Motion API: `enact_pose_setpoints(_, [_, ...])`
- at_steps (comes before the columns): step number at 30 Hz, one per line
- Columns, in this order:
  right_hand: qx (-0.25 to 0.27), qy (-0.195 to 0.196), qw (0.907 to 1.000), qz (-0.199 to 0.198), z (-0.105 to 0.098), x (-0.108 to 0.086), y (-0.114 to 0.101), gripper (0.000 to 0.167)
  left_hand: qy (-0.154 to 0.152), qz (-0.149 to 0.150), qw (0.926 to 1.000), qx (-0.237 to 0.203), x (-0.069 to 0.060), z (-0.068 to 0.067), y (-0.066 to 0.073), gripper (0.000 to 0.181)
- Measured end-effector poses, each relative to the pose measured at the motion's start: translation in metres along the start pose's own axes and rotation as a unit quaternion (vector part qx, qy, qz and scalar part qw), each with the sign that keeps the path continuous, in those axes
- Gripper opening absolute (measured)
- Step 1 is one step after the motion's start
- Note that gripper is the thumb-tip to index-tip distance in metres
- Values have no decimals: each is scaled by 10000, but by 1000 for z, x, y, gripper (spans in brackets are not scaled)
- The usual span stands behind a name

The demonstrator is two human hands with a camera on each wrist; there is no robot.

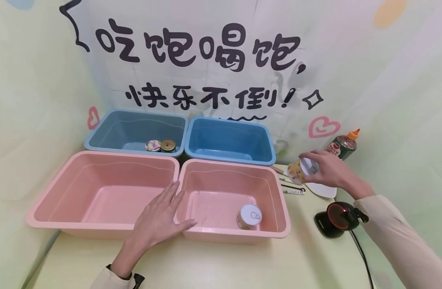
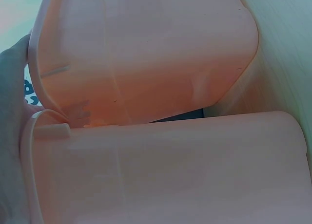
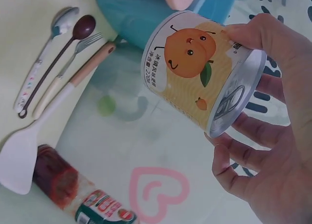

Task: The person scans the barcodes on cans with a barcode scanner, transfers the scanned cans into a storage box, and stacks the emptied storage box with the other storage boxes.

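My right hand (image 1: 329, 170) grips a can (image 1: 296, 172) above the table at the right. In the right wrist view this can (image 3: 190, 63) has a tan label with a smiling orange fruit, and its pull-tab end points toward the palm. The left hand (image 1: 159, 218) rests, fingers extended, on the adjoining rims of the left pink bin (image 1: 116, 155) and the right pink bin (image 1: 228, 163). A similar can (image 1: 249, 216) with a pull-tab top sits in the right pink bin's near right corner.
Behind are a grey-blue bin (image 1: 134, 113), holding two round tins (image 1: 168, 145), and a blue bin (image 1: 231, 121). At the right lie a white spatula (image 3: 22, 156), a fork (image 3: 73, 58), and two spoons (image 3: 63, 22). A sauce bottle (image 1: 345, 145) and a black corded device (image 1: 340, 218) stand nearby.
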State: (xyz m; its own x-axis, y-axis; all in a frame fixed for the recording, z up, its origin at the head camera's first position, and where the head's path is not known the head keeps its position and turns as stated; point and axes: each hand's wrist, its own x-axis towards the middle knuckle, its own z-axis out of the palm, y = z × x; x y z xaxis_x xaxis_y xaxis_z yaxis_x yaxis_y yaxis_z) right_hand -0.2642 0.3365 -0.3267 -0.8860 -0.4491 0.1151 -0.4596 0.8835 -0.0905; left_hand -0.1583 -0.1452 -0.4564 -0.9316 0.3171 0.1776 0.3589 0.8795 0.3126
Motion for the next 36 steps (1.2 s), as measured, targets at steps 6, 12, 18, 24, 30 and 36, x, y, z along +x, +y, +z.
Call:
enact_pose_setpoints(6, [84, -23, 9999, 60, -2, 29, -8, 65, -26, -25, 10000, -51, -1, 1, 1, 96])
enact_pose_setpoints(12, [537, -36, 9982, 247, -1, 61, -19, 66, -67, -27, 10000, -13, -2, 3, 3, 95])
enact_pose_setpoints(18, [644, -51, 9979, 64, 3, 92, -29, 66, -55, -36, 10000, 40, -2, 2, 3, 97])
enact_pose_setpoints(24, [772, -113, 9969, -131, 8, 119, -42, 66, 0, -37, 10000, 75, -2, 2, 2, 95])
enact_pose_setpoints(30, [886, -193, 9957, -172, 9, 144, -56, 66, 20, -41, 10000, 87, -2, 0, 2, 96])
enact_pose_setpoints(36, [1018, -270, 9942, -199, 14, 164, -69, 65, -12, -43, 9999, 90, -1, -1, 2, 96])
